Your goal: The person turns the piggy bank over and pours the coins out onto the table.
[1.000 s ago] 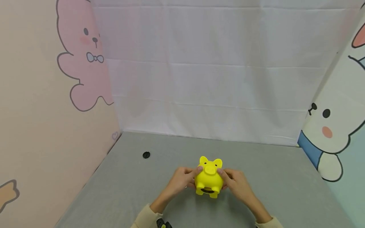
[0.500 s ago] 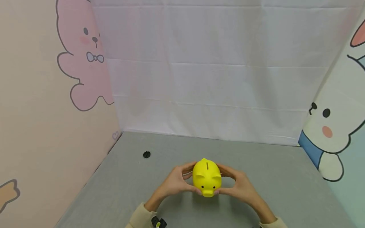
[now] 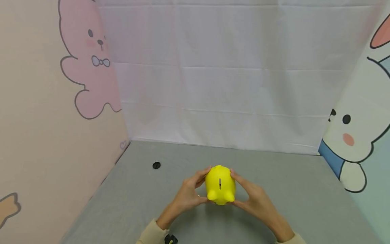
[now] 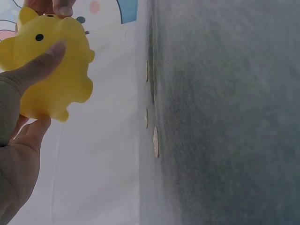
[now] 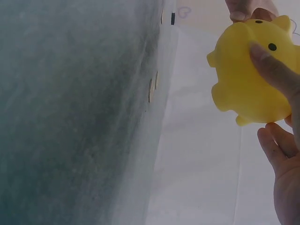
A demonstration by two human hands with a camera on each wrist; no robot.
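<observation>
We hold the yellow piggy bank [image 3: 220, 184] up off the grey bench [image 3: 289, 189], left hand [image 3: 189, 196] and right hand [image 3: 254, 200] curled around its sides, slot upward. Coins [image 4: 155, 141] lie below; we judge that collecting them comes next, which needs one hand freed.

Face of the yellow plastic piggy bank [image 3: 220, 184] turned down and hidden in the head view, small round black thing [image 3: 156, 165] on the grey table [image 3: 289, 189] too small to tell, both forearms cut off by the bottom edge.
</observation>
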